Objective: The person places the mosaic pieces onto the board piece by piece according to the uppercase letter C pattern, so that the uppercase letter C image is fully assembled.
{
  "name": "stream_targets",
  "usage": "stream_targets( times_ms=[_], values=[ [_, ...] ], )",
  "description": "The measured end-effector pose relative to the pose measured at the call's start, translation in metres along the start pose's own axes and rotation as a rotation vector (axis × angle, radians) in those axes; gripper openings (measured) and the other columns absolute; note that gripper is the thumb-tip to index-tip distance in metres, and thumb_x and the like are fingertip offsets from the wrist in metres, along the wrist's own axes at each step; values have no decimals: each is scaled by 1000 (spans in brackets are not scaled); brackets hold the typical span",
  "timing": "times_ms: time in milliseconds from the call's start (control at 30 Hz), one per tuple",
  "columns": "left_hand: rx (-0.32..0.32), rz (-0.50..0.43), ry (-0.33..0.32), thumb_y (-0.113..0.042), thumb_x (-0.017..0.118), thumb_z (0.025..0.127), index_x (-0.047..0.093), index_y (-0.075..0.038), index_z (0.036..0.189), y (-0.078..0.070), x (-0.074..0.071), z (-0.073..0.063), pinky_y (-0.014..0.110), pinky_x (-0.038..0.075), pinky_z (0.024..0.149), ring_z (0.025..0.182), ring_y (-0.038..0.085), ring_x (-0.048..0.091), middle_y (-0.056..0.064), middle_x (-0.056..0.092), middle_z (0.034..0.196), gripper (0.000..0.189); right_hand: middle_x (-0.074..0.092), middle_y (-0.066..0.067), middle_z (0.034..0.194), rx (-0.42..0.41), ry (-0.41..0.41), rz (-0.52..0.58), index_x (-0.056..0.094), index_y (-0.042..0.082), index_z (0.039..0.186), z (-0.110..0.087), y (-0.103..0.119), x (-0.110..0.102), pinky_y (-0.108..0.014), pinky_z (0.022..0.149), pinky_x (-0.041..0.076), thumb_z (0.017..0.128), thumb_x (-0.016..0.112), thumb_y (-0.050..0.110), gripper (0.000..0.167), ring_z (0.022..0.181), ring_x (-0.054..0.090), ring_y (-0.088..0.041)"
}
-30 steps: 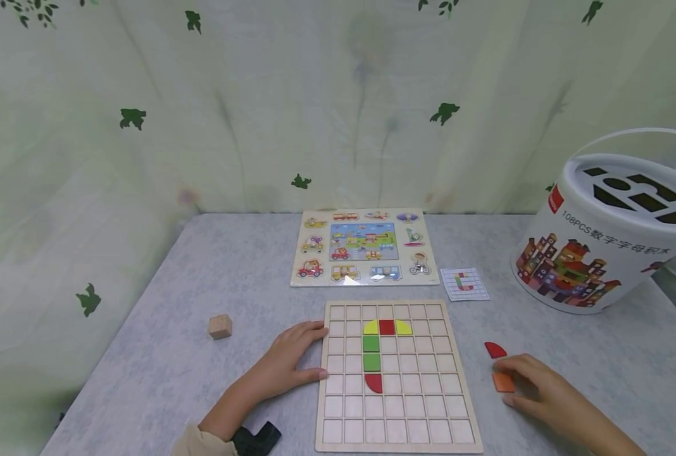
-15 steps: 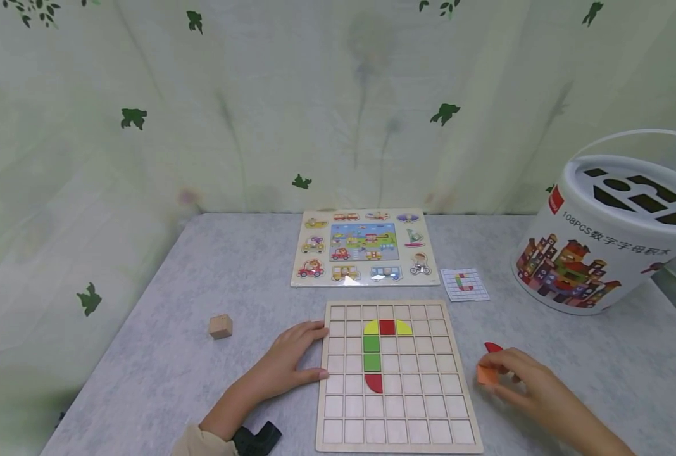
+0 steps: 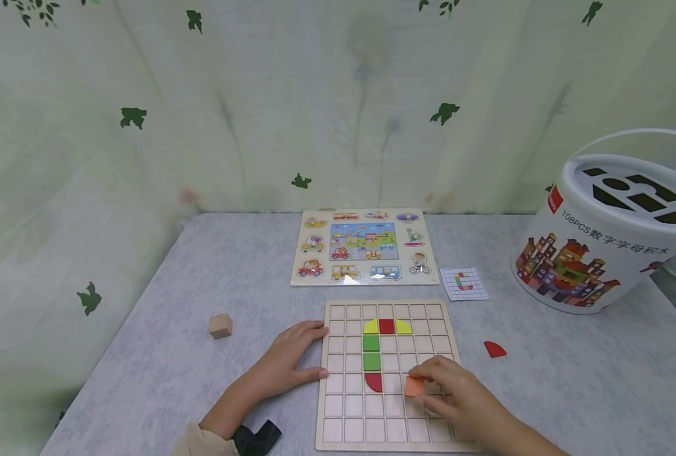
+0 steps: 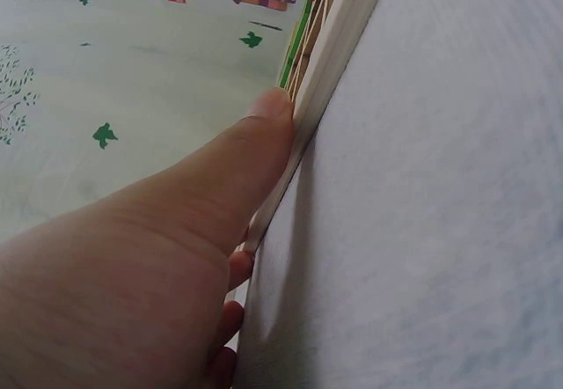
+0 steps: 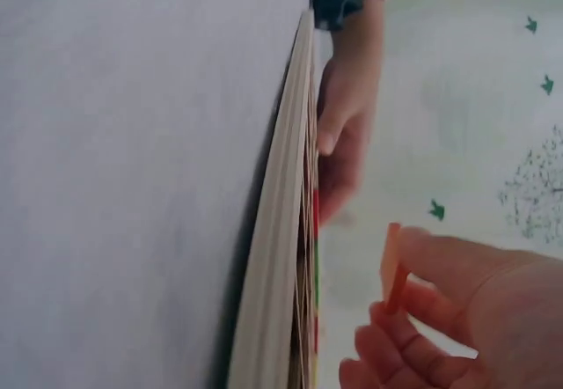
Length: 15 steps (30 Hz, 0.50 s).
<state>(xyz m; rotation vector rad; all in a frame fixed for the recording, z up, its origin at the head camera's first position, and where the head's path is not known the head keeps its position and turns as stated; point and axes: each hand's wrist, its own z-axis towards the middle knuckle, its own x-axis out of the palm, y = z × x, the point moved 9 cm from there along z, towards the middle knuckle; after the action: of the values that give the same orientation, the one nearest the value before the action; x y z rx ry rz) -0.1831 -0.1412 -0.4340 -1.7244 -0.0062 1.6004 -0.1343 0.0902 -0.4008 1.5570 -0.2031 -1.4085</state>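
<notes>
In the head view my right hand (image 3: 457,396) pinches an orange square tile (image 3: 414,386) between thumb and fingers over the wooden grid board (image 3: 397,430). The right wrist view shows that tile (image 5: 392,268) held edge-on, apart from the board. My left hand (image 3: 287,361) rests against the board's left edge, with its thumb (image 4: 255,143) and fingertips touching the side. Set in the grid are a red square (image 3: 387,327) between two yellow quarter-circles (image 3: 404,327), green squares (image 3: 371,361) below the left one, and a red quarter-circle (image 3: 375,382) under those.
A loose red quarter-circle (image 3: 494,349) lies right of the board. Behind are a pattern card (image 3: 475,278), a vehicle picture puzzle (image 3: 315,221) and a large white bucket (image 3: 617,247). A wooden cube (image 3: 221,326) sits at the left.
My right hand has lifted the orange tile from the table and carried it left over the board, uncovering the red quarter-circle. The left hand has stayed in place.
</notes>
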Motion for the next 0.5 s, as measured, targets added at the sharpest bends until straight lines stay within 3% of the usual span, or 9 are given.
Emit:
stream_targets(
  times_ms=[200, 500],
  values=[
    [3, 0, -1, -53, 60, 79, 44, -11, 132, 0, 0, 0, 49, 23, 99, 127, 23, 29, 4, 37, 136, 69, 52, 18, 99, 36, 22, -6, 60, 24, 103, 12, -9, 19, -23, 79, 45, 84, 63, 34, 22, 90, 49, -3],
    [-17, -4, 11, -53, 61, 78, 43, -14, 133, 2, 1, 0, 45, 22, 101, 128, 19, 27, 0, 36, 137, 69, 48, 19, 94, -14, -52, -163, 62, 28, 100, 22, -8, 27, -19, 67, 40, 77, 72, 30, 26, 81, 44, -2]
  ],
)
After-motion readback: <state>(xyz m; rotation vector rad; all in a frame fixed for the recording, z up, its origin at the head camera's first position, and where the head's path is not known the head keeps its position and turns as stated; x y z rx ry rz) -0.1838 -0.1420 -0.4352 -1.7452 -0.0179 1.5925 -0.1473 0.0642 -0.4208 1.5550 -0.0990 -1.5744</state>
